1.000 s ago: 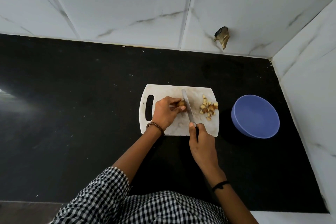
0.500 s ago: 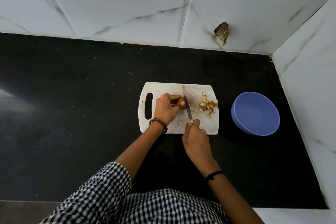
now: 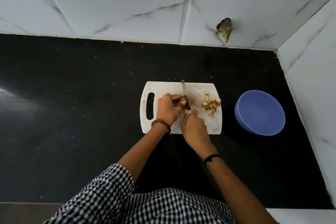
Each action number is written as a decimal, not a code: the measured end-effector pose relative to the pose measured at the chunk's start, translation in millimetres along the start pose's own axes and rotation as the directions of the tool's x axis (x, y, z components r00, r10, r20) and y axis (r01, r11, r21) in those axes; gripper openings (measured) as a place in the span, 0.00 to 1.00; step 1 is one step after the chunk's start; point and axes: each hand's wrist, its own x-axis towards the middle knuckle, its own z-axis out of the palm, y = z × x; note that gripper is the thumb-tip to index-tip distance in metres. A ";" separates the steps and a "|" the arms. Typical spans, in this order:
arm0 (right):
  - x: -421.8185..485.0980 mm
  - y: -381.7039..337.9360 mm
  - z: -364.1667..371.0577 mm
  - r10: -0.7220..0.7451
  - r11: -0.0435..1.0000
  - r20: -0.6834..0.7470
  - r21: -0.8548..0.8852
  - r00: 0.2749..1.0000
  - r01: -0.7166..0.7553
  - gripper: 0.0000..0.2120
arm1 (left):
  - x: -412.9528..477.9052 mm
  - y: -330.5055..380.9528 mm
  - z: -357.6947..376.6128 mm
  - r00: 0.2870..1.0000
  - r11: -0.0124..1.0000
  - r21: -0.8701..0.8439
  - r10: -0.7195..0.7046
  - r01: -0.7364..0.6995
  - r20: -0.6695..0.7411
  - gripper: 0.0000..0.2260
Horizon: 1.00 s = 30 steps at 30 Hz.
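Pinching a tiny stub with left hand, gripping knife in right hand tight beside those fingers, risking a nick on any slip.

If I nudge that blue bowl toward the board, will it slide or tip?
Probably slides: the bowl looks empty and plastic, so likely light, and the black counter looks smooth and glossy. It sits wide and low, so tipping seems unlikely unless pushed at the rim; push low.
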 end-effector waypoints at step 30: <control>-42.2 23.3 7.5 0.012 0.982 0.031 -0.187 0.999 -0.006 0.11 | -0.6 -5.3 4.6 0.997 0.997 -0.060 -0.045 0.041 -0.064 0.08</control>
